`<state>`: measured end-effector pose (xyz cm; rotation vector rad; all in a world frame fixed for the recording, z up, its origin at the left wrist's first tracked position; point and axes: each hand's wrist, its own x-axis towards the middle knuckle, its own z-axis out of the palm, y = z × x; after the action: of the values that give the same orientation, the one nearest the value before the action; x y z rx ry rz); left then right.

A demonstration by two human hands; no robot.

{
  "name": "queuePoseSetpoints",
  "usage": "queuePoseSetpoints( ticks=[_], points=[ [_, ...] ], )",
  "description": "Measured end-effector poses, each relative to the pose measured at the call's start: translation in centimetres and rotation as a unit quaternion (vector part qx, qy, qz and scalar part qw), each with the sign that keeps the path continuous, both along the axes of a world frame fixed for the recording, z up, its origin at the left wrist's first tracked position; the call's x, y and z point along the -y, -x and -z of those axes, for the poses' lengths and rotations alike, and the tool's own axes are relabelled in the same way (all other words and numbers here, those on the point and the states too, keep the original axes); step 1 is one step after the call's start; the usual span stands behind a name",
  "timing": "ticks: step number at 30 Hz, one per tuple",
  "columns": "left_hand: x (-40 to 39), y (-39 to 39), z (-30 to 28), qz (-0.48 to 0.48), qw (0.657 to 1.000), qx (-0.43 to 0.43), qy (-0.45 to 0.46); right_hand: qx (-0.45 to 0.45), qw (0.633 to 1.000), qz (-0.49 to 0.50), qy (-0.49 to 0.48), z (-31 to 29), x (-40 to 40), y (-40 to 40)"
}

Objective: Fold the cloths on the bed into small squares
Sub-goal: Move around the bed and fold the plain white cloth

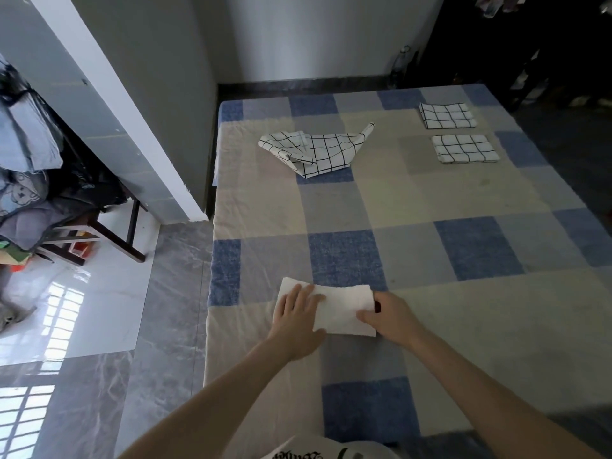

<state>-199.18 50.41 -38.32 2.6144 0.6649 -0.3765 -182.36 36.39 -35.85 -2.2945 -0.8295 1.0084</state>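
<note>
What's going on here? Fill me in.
A person is folding cloths on the bed. The left hand presses flat on a plain white cloth near the front edge, while the right hand grips its right end. Two checked cloths lie folded at the far right; a third lies crumpled, unfolded.

Head-worn camera looks forward and down along the bed [430, 210], close over it.
</note>
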Motion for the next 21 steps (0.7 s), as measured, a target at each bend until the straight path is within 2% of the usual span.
queuePoseSetpoints(
  ticks=[3, 6, 8, 12, 14, 17, 19, 21],
  points=[
    [-0.4, -1.6, -2.3, -0.047, 0.992, 0.111, 0.022, 0.01, 0.997, -0.072, -0.024, -2.2, -0.4, 1.0],
    [-1.7, -3.4, -4.9, 0.022, 0.984, 0.151, 0.094, 0.019, 0.984, -0.175, -0.026, -4.6, -1.3, 1.4],
    [-3.0, -4.4, -6.1, 0.061, 0.978, 0.152, 0.128, 0.022, 0.979, -0.197, -0.04, -5.8, -1.9, 1.2],
    [-5.0, -5.4, -7.9, 0.026, 0.974, 0.167, 0.15, 0.031, 0.987, -0.137, -0.075, -7.1, -2.7, 0.4],
    [-6.1, -6.0, -8.8, 0.001, 0.969, 0.192, 0.152, 0.048, 0.989, -0.127, -0.058, -7.5, -3.2, -0.1],
    [-7.6, -6.6, -10.4, -0.015, 0.961, 0.253, 0.111, 0.142, 0.982, -0.11, -0.059, -8.6, -4.1, -1.3],
    [-8.3, -6.7, -11.4, -0.038, 0.948, 0.307, 0.08, 0.225, 0.962, -0.073, -0.136, -9.3, -4.6, -2.1],
    [-8.7, -6.4, -12.1, -0.047, 0.924, 0.375, 0.054, 0.309, 0.926, -0.048, -0.213, -9.9, -4.6, -2.5]
  ],
)
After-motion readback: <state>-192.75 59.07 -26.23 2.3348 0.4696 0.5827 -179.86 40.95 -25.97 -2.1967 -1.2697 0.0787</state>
